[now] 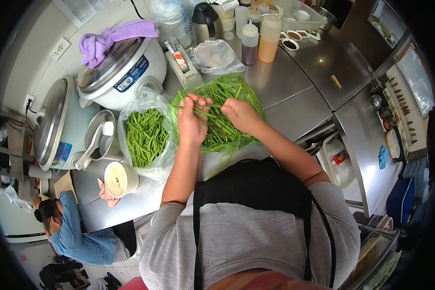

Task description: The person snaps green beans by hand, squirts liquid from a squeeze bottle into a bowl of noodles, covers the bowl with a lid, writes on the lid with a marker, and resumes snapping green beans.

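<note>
Green beans fill a green plastic bag (pixel 256 99) right in front of me on the steel counter. My left hand (pixel 193 121) is closed around a few long green beans (pixel 198 110) above that bag. Close to its right, my right hand (pixel 241 115) has its fingers curled together at the end of a bean. Left of both hands, a clear plastic bag (pixel 165 162) holds many shorter bean pieces (pixel 146 137).
Two large rice cookers (pixel 125 72) stand at the left, one with a purple towel (pixel 116 41) on its lid. Squeeze bottles (pixel 269 38) and a thermos (pixel 207 21) line the back. A tub (pixel 121 180) sits near the front edge. A person in blue (pixel 84 237) is at lower left.
</note>
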### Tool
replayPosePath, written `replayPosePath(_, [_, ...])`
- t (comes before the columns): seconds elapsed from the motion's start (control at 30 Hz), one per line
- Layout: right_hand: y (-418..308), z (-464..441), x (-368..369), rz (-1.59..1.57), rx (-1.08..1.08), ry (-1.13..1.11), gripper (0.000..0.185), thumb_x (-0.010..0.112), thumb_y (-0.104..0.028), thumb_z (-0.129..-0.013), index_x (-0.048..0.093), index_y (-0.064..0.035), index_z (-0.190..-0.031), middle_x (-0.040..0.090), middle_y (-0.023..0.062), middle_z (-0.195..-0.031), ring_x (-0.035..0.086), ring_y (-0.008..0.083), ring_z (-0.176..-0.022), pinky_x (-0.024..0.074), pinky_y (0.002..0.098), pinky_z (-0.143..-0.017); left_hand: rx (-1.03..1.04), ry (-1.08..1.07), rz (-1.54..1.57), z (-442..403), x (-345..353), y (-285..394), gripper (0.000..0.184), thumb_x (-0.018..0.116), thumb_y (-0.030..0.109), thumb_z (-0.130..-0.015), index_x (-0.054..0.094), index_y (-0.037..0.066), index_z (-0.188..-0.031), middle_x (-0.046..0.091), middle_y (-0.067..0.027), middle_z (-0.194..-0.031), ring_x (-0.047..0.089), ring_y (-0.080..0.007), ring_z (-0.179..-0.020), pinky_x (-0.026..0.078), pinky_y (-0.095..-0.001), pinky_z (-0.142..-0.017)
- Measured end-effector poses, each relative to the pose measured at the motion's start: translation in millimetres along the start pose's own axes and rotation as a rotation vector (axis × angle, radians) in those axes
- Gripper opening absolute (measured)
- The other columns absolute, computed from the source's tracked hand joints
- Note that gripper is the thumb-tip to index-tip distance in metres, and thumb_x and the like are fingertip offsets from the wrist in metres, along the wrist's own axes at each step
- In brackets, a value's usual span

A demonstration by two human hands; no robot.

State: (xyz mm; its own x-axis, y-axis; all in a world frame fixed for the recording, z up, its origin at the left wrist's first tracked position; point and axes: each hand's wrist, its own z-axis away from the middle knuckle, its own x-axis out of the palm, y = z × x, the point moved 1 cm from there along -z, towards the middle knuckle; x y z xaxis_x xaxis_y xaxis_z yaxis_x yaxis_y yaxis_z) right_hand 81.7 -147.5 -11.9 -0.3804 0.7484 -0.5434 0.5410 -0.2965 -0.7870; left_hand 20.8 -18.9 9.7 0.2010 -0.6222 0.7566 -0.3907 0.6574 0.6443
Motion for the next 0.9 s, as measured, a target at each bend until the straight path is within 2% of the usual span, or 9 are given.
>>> replayPosePath(0.1, [-19, 6, -7, -0.306, 0.093, -0.112, 0.018, 0.050, -0.019, -0.080, 0.052, -0.0020, -0.075, 0.051, 0.0079, -0.059, 0.048, 0.0158, -0.054, 0.0399, 0.0292, -0.053, -0.075, -0.167, 0.235, -2, -2, 5, 0.018, 0.043, 0.026, -0.087, 0.046, 0.009, -0.085, 0.041, 0.0011, -0.063, 0.039, -0.0105, -0.054, 0.038, -0.0256, -0.054])
replayPosePath(0.23, [-37, 16, -6, -0.478, -0.089, -0.334, 0.019, 0.048, -0.019, -0.082, 0.050, -0.0028, -0.073, 0.047, 0.0022, -0.058, 0.042, 0.0097, -0.053, 0.0378, 0.0251, -0.051, -0.385, -0.318, 0.489, -5, -6, 16, 0.019, 0.041, 0.027, -0.088, 0.047, 0.010, -0.086, 0.034, 0.0041, -0.058, 0.032, -0.0067, -0.047, 0.031, -0.0217, -0.045])
replayPosePath(0.33, [-36, 20, -5, -0.593, -0.092, -0.458, 0.019, 0.046, -0.019, -0.084, 0.050, -0.0036, -0.074, 0.046, -0.0019, -0.060, 0.040, 0.0058, -0.056, 0.0366, 0.0220, -0.052, -0.431, -0.372, 0.495, 0, 0, 19, 0.020, 0.038, 0.027, -0.089, 0.047, 0.009, -0.086, 0.035, 0.0039, -0.058, 0.030, -0.0060, -0.045, 0.028, -0.0203, -0.040])
replayPosePath(0.43, [-41, 22, -5, -0.546, -0.139, -0.552, 0.017, 0.047, -0.018, -0.082, 0.050, -0.0038, -0.073, 0.050, 0.0018, -0.061, 0.044, 0.0111, -0.053, 0.0383, 0.0252, -0.051, -0.475, -0.370, 0.493, 3, 3, 18, 0.020, 0.039, 0.027, -0.089, 0.047, 0.009, -0.084, 0.034, 0.0040, -0.057, 0.029, -0.0059, -0.043, 0.026, -0.0199, -0.037])
replayPosePath(0.53, [-45, 30, 12, -0.144, -0.503, -0.630, 0.013, 0.049, -0.016, -0.078, 0.052, -0.0047, -0.072, 0.054, 0.0079, -0.064, 0.051, 0.0209, -0.056, 0.0412, 0.0308, -0.053, -0.411, -0.254, 0.240, -3, -4, 18, 0.020, 0.040, 0.027, -0.088, 0.047, 0.009, -0.082, 0.032, 0.0043, -0.055, 0.027, -0.0056, -0.042, 0.023, -0.0192, -0.035])
replayPosePath(0.63, [-53, 25, 12, 0.319, -0.483, -0.641, 0.011, 0.049, -0.015, -0.073, 0.054, -0.0059, -0.071, 0.056, 0.0115, -0.069, 0.055, 0.0281, -0.064, 0.0434, 0.0364, -0.058, -0.342, -0.110, -0.149, -7, -10, 24, 0.018, 0.042, 0.024, -0.087, 0.048, 0.008, -0.081, 0.031, 0.0049, -0.053, 0.025, -0.0047, -0.039, 0.019, -0.0186, -0.034])
replayPosePath(0.7, [-41, 8, -1, 0.116, -0.349, -0.376, 0.009, 0.054, -0.016, -0.070, 0.055, -0.0077, -0.073, 0.056, 0.0100, -0.069, 0.056, 0.0266, -0.067, 0.0446, 0.0371, -0.060, -0.330, -0.057, -0.455, -4, -12, 27, 0.017, 0.043, 0.022, -0.087, 0.048, 0.007, -0.081, 0.032, 0.0048, -0.052, 0.024, -0.0043, -0.039, 0.018, -0.0186, -0.034])
replayPosePath(0.77, [-44, 1, -15, 0.183, -0.228, -0.272, 0.012, 0.057, -0.017, -0.068, 0.054, -0.0099, -0.077, 0.054, 0.0077, -0.072, 0.055, 0.0255, -0.065, 0.0435, 0.0368, -0.058, -0.373, -0.042, -0.517, 0, -15, 29, 0.016, 0.043, 0.021, -0.086, 0.048, 0.007, -0.080, 0.032, 0.0059, -0.051, 0.024, -0.0036, -0.038, 0.017, -0.0188, -0.034])
replayPosePath(0.9, [-51, -13, -24, 0.476, -0.491, 0.127, 0.014, 0.059, -0.017, -0.068, 0.053, -0.0111, -0.079, 0.051, 0.0045, -0.073, 0.054, 0.0233, -0.067, 0.0416, 0.0358, -0.058, -0.456, -0.075, -0.598, 3, -13, 28, 0.017, 0.044, 0.021, -0.086, 0.049, 0.006, -0.078, 0.032, 0.0076, -0.050, 0.024, -0.0031, -0.037, 0.017, -0.0180, -0.034])
